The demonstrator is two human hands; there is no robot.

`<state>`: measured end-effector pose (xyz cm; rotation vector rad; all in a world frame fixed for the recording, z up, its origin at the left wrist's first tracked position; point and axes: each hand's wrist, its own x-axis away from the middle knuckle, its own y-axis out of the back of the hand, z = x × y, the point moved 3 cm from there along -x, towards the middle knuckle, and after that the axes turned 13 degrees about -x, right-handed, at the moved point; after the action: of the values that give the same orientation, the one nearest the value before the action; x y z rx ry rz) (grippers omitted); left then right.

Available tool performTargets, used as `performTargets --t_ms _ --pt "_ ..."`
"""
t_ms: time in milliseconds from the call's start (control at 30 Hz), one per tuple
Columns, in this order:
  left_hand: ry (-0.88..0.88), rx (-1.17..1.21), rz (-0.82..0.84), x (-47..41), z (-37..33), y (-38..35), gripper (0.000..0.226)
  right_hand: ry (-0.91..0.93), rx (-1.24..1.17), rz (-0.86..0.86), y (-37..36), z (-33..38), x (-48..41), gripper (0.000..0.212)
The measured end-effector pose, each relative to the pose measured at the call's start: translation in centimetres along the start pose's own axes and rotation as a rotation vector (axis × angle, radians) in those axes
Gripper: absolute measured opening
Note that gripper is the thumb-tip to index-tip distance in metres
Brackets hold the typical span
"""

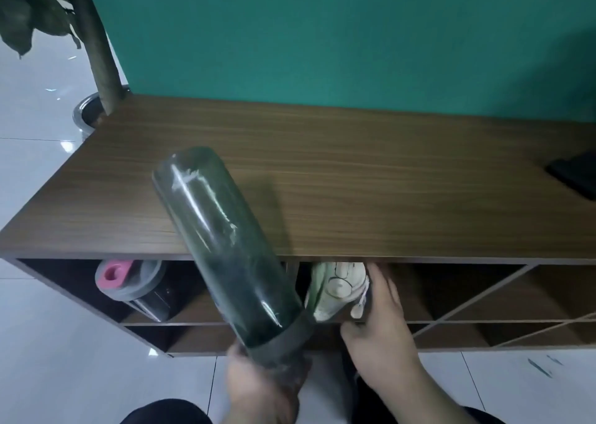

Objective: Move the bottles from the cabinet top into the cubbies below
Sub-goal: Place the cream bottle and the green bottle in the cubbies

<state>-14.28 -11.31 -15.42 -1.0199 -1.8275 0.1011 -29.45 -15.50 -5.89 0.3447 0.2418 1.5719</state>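
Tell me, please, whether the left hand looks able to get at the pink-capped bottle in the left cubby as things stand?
Probably not right away. The left hand is gripping the neck end of the dark green bottle, whose body slants across in front of that cubby. The pink-capped bottle itself lies open at the cubby front.

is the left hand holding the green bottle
Yes, the left hand grips the green bottle by its lower end, tilted in front of the cabinet.
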Motion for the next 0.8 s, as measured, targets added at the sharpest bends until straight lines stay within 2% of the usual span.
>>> performTargets --t_ms 33,100,133,200,267,333,433,500,667,800 --pt "-0.022 0.062 0.024 1.1 -1.5 0.3 0.062 -0.039 -0.1 -0.062 0.3 -0.1 1.9 0.071" --pt "-0.093 0.154 0.077 3.5 -4.4 0.9 0.083 -0.1 -0.384 -0.207 -0.2 -0.4 5.1 0.05" --pt "-0.108 0.118 0.096 4.1 -4.9 1.4 0.094 -0.185 -0.501 -0.218 -1.2 -0.5 6.0 0.041" --pt "-0.136 -0.001 0.23 5.6 -5.1 1.8 0.109 -0.315 -0.589 0.029 -4.4 0.4 7.1 0.048" --pt "-0.157 -0.066 0.314 7.0 -5.2 2.3 0.118 -0.319 -0.589 0.256 -7.0 1.9 8.0 0.054" --pt "-0.222 -0.123 0.353 8.2 -5.4 2.6 0.114 -0.292 -0.62 0.307 -8.4 2.7 8.5 0.053" --pt "-0.306 -0.195 0.319 9.1 -5.6 3.5 0.087 -0.223 -0.602 0.303 -9.6 3.2 8.9 0.061" --pt "-0.346 -0.207 0.331 9.3 -5.6 4.0 0.078 -0.191 -0.611 0.311 -9.9 3.7 9.1 0.06" --pt "-0.444 -0.212 0.406 10.8 -6.2 3.4 0.098 -0.127 -0.582 0.33 -9.2 3.8 9.8 0.06" --pt "-0.5 -0.248 0.424 11.2 -5.2 2.2 0.099 -0.059 -0.484 0.296 -6.2 3.8 10.1 0.066"
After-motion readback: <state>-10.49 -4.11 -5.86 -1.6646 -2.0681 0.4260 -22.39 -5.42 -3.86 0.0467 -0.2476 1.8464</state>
